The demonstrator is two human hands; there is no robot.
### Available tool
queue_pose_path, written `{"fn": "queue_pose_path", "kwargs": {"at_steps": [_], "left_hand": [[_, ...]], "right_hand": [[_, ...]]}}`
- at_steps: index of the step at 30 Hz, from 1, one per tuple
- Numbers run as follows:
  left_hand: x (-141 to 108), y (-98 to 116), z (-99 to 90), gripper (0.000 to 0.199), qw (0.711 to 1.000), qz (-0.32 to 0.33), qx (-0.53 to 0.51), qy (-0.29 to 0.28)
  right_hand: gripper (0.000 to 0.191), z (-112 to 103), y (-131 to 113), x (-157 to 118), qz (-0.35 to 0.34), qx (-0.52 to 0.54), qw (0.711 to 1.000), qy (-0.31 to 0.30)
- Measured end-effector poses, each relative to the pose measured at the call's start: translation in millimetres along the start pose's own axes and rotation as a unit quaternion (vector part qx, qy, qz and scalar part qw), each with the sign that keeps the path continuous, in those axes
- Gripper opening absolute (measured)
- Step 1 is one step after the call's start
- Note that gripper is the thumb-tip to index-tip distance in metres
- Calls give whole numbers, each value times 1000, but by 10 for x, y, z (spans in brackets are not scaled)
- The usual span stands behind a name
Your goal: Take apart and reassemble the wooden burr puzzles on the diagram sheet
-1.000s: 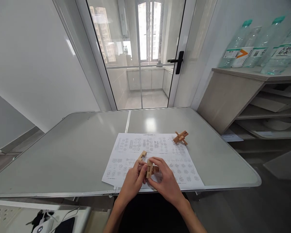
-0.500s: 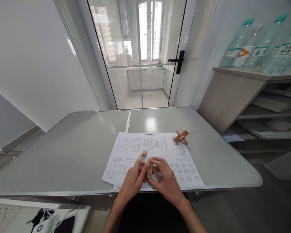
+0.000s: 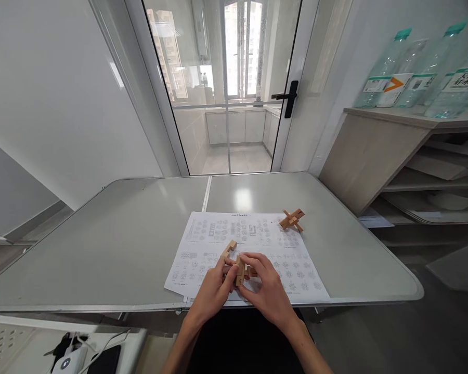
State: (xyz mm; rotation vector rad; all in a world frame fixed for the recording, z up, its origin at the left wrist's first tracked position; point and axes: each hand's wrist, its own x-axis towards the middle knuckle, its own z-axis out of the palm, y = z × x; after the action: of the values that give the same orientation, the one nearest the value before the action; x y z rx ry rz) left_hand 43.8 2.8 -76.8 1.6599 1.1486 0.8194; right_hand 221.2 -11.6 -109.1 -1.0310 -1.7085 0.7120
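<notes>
Between my two hands a notched wooden puzzle piece (image 3: 240, 278) stands on end over the printed sheet. My left hand (image 3: 214, 292) is closed, its thumb pressed on the left side of this piece. From the right, my right hand (image 3: 271, 291) pinches the same piece, forefinger at its top and thumb near its bottom. Another wooden block (image 3: 251, 271) shows behind it, inside the curve of my right hand. Just beyond my left fingertips is a paler notched stick (image 3: 230, 248); whether those fingers touch it I cannot tell. Fingers hide part of the pieces.
The printed sheet (image 3: 195, 259) of small diagrams covers the table's (image 3: 101, 249) near middle. An interlocked wooden puzzle (image 3: 292, 220) rests at its far right corner. Plastic bottles (image 3: 386, 67) stand on a shelf unit (image 3: 374, 150) at right. A phone (image 3: 105, 359) lies lower left.
The hands and the pieces hold nearly the same pose. The view has shifted very slightly.
</notes>
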Motion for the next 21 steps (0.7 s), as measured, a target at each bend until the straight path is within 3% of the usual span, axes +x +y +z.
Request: {"fn": "queue_pose_path", "kwargs": {"at_steps": [14,17,21], "left_hand": [[11,-4,50,28,998,-17,-20,50],[29,-39,45,32,991,-22,-57,119],[51,-95,10,39,962,-34,-107,247]], "right_hand": [[59,-2,-41,26,12,-20,1000,-3],[69,-6,-38,34,24,-27,999,-7],[55,2,-28,61,41,-35,998,-19]]}}
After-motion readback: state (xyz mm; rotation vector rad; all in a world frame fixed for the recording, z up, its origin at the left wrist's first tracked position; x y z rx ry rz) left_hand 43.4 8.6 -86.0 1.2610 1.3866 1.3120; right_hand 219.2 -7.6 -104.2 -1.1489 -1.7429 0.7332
